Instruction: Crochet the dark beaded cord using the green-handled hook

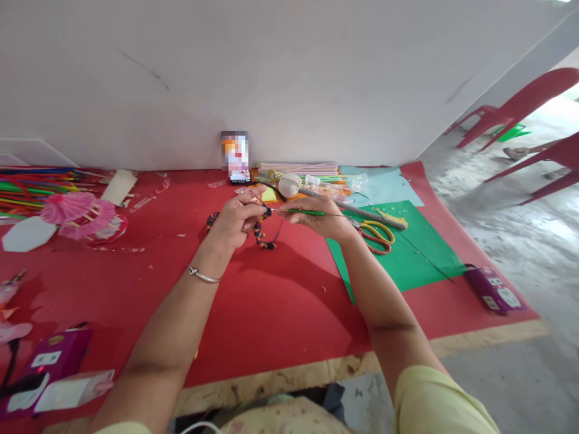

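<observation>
The green wire stem (307, 212) sits pinched in your right hand (314, 218), held roughly level above the red mat (253, 301), with its thin dark end running out past your wrist over the green paper sheet (407, 253). Your right hand is closed around the stem, thumb and fingers pressing it. Your left hand (237, 220) is clenched too, its fingertips gripping the near tip of the stem where a multicoloured twisted cord (262, 236) hangs down in dark, orange and blue loops, its lower end just above or touching the mat; you cannot tell which. The two hands are just beside each other, almost meeting at the stem. A silver bangle (203, 276) circles your left wrist.

Just beyond your right hand lie yellow and red scissors (377, 235) on the green sheet. A pale round ball on a stick (290, 184) lies behind your hands, near a bundle of straws (298, 167) against the wall. Pink fringed paper pieces (79, 212) rest at the far left, and purple sockets (493, 290) sit at the mat's right edge.
</observation>
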